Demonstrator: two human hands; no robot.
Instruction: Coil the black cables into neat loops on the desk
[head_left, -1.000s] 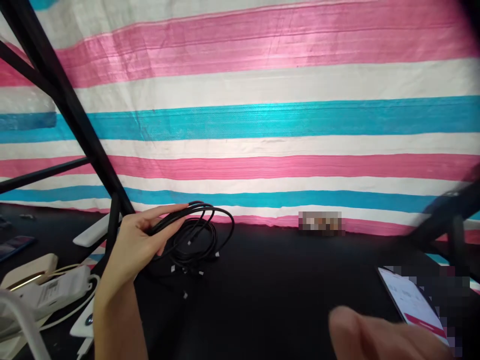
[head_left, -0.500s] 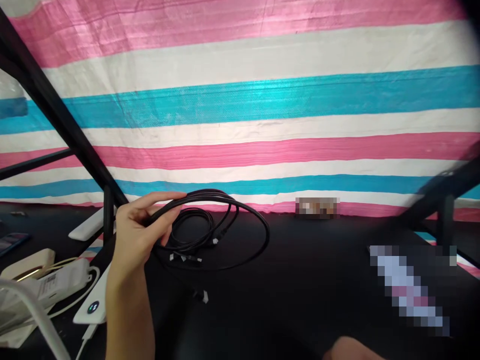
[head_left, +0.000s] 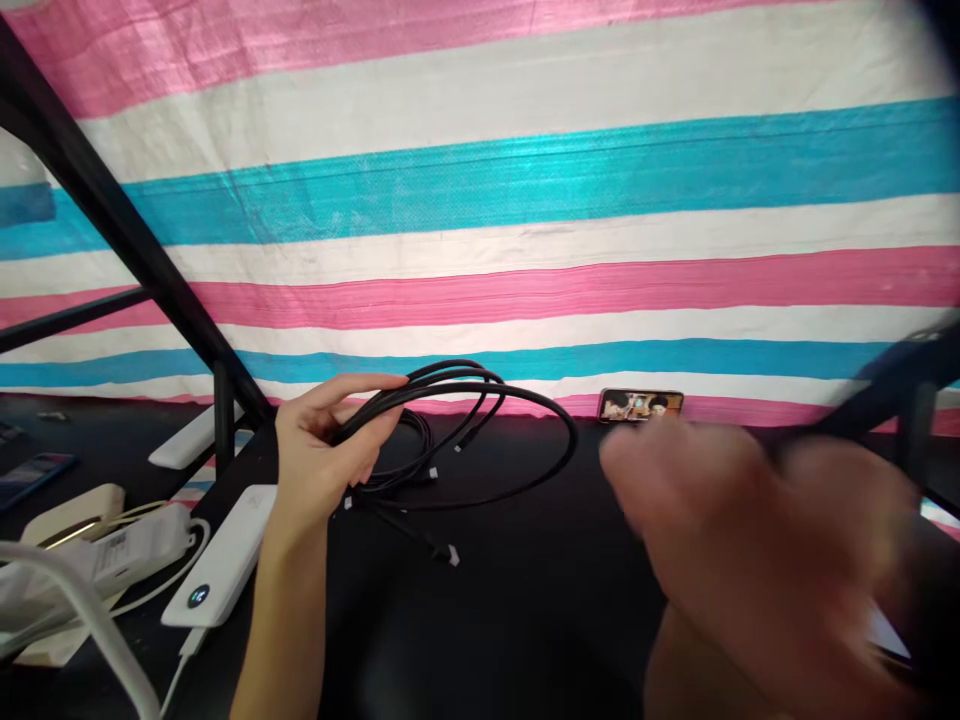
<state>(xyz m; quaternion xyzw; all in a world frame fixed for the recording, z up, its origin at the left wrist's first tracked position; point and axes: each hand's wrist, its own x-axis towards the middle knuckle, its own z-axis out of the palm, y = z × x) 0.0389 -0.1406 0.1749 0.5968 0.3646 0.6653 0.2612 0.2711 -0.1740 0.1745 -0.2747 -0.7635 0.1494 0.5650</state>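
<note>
A coil of black cable (head_left: 574,440) is pinched between the thumb and fingers of my left hand (head_left: 322,440), a little above the black tabletop. Its loops stretch out to the right of the hand. Under and behind it more black cable (head_left: 420,430) lies coiled, with several small whitish connector tips; one plug (head_left: 453,555) rests apart in front. My right hand (head_left: 735,530) is large and blurred at the right, in the air close to the camera. Motion smears its fingers, so their grip does not show.
A phone (head_left: 640,405) playing video leans at the back of the black table (head_left: 487,620). Left are a white power bank (head_left: 225,560), a power strip (head_left: 142,545) with cords, and another phone (head_left: 34,480). A black frame bar (head_left: 150,260) slants before the striped sheet (head_left: 525,230).
My right hand has risen from the bottom edge into the right side of the view. My left hand, still on the cable coil, appears farther right as the view shifts slightly.
</note>
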